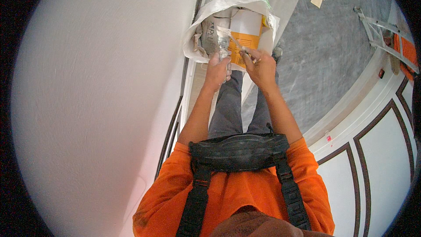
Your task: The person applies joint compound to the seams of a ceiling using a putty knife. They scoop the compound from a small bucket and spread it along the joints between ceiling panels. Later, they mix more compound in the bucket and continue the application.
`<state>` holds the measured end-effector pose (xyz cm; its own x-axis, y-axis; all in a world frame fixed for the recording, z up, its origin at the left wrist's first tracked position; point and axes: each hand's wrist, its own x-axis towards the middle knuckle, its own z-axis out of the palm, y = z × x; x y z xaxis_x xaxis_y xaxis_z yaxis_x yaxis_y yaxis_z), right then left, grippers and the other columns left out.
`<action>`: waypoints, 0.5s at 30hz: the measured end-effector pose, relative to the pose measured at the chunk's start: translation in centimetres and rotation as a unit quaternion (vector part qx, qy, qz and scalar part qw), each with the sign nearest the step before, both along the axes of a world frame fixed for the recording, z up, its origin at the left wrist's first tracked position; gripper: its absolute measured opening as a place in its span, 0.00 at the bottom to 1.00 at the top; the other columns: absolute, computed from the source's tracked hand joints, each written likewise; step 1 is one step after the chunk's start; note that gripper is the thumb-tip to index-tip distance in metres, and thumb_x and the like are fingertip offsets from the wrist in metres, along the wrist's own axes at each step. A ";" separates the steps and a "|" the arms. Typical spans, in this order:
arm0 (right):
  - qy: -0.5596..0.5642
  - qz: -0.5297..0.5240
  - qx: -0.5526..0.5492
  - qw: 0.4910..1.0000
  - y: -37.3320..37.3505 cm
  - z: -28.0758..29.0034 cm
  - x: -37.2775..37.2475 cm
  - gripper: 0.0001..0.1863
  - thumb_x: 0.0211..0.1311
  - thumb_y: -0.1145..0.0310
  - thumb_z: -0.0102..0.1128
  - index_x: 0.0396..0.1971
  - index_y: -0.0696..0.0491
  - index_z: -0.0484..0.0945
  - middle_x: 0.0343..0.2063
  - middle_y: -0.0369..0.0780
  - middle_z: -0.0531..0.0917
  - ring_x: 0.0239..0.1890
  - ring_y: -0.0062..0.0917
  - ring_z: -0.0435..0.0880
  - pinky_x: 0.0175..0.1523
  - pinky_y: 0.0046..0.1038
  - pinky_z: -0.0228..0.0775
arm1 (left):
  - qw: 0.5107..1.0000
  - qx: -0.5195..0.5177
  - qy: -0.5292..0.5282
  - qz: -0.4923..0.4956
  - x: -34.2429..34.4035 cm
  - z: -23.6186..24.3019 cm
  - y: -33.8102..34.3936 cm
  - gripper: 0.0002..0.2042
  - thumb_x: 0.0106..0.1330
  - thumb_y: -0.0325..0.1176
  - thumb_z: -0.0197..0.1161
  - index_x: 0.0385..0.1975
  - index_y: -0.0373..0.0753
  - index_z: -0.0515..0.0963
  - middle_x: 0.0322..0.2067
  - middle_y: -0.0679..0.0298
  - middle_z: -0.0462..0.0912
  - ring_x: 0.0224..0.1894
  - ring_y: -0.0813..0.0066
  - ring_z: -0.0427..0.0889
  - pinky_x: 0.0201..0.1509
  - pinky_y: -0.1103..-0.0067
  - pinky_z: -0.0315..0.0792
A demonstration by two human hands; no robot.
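Head view: clamping one wide silvery metal putty knife (224,41) in the grip of the left hand (217,72) and one narrow metal-bladed tool (239,45) in the grip of the right hand (263,68), both over one open white plastic sack (215,3) containing one orange-and-white rectangular packet (246,28).

lt soft | shdw edge on wall (87,92) | fisheye bend, blk rim | sl. grain

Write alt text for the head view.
A person in an orange shirt holds a smeared scraper in the left grip and a slim tool in the right grip, over an open white sack containing a grey bag and an orange-and-white package.
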<state>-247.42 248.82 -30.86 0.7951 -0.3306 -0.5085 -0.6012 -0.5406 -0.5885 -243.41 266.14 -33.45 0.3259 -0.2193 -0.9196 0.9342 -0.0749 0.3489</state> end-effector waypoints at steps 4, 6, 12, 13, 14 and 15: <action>-0.188 -0.052 -0.023 0.981 -0.9 -3.6 -0.6 0.14 0.66 0.63 0.70 0.41 0.59 0.88 0.30 0.50 0.87 0.30 0.37 0.87 0.41 0.31 0.77 | 0.997 0.034 -0.008 -0.062 0.6 0.6 -0.4 0.09 0.76 0.35 0.57 0.50 0.42 0.73 0.23 0.72 0.70 0.18 0.82 0.68 0.17 0.80 0.62; -0.037 -0.130 0.079 0.988 -1.9 -3.9 -0.6 0.13 0.68 0.65 0.68 0.42 0.60 0.87 0.31 0.49 0.88 0.32 0.34 0.88 0.44 0.31 0.77 | 0.994 0.055 -0.021 -0.096 0.7 0.1 -0.4 0.10 0.77 0.36 0.57 0.51 0.41 0.74 0.23 0.72 0.70 0.18 0.82 0.68 0.17 0.80 0.62; -0.029 -0.202 0.243 0.948 -1.4 -2.9 -0.7 0.13 0.71 0.69 0.65 0.48 0.63 0.84 0.36 0.43 0.91 0.35 0.22 0.86 0.42 0.32 0.78 | 0.950 0.122 -0.178 -0.227 -0.4 -2.7 0.7 0.14 0.75 0.38 0.59 0.53 0.36 0.75 0.26 0.65 0.77 0.21 0.76 0.74 0.22 0.74 0.70; -0.034 -0.199 0.251 0.947 -1.4 -2.4 -0.5 0.14 0.71 0.70 0.65 0.49 0.63 0.83 0.36 0.42 0.91 0.35 0.20 0.86 0.41 0.32 0.78 | 0.940 0.135 -0.192 -0.246 -0.2 -2.6 0.7 0.15 0.75 0.38 0.59 0.53 0.34 0.76 0.27 0.63 0.78 0.22 0.74 0.76 0.24 0.73 0.72; -0.010 -0.199 0.246 0.949 -1.4 -2.1 -0.2 0.14 0.71 0.69 0.65 0.50 0.62 0.83 0.36 0.43 0.91 0.34 0.23 0.87 0.40 0.33 0.78 | 0.936 0.144 -0.194 -0.257 -0.1 -2.4 0.7 0.17 0.75 0.39 0.59 0.54 0.33 0.76 0.28 0.60 0.80 0.23 0.72 0.78 0.27 0.71 0.74; 0.014 -0.199 0.242 0.950 -1.3 -1.8 0.1 0.14 0.72 0.69 0.64 0.51 0.61 0.82 0.36 0.45 0.91 0.34 0.26 0.88 0.39 0.33 0.78 | 0.931 0.153 -0.195 -0.269 0.2 -2.1 0.6 0.18 0.75 0.39 0.59 0.55 0.32 0.76 0.30 0.57 0.82 0.25 0.69 0.80 0.30 0.70 0.75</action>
<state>-247.34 247.48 -32.68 0.6408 -0.3245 -0.6958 -0.7196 0.0619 -0.6916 -243.23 266.77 -35.55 0.5669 -0.1946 -0.8005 0.5397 -0.6464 0.5393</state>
